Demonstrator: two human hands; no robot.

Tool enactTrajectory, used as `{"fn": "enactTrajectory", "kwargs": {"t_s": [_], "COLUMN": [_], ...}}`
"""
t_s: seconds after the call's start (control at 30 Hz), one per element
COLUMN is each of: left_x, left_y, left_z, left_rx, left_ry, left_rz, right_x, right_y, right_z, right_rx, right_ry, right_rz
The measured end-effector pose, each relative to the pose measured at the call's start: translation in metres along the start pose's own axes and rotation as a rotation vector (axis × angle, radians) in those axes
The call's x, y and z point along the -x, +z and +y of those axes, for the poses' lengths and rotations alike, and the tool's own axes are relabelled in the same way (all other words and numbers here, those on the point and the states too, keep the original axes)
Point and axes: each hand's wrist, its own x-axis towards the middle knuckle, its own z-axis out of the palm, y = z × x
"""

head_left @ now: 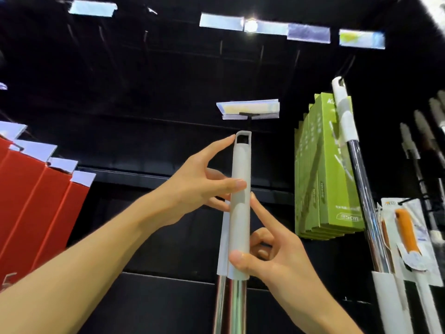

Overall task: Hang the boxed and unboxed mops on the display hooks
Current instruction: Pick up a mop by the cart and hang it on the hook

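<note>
While two hands [202, 184] [272, 251] grip one mop handle [239, 201], four red boxes [36, 201] hang.

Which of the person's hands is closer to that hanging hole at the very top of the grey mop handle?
Left. The left hand grips the grey handle high up, its forefinger tip touching beside the hanging hole. The right hand holds the handle's lower end, well below the hole.

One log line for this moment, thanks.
grey-handled steel mop | left hand, right hand gripping | hang hole below tagged hook | not hung
</note>
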Motion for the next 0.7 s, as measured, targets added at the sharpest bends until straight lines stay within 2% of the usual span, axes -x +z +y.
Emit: {"fn": "enactTrajectory", "kwargs": {"t_s": [0.7], "left_x": [-0.030], "left_y": [0.002], "left_z": [-0.043], "left_rx": [-0.056], "left_ry": [-0.052], "left_rz": [-0.016], "right_x": [-0.023], "right_y": [0.002], "right_z": [0.033], "right_rx": [0.020], "right_ry": [0.058], "right_rz": [0.047]}}
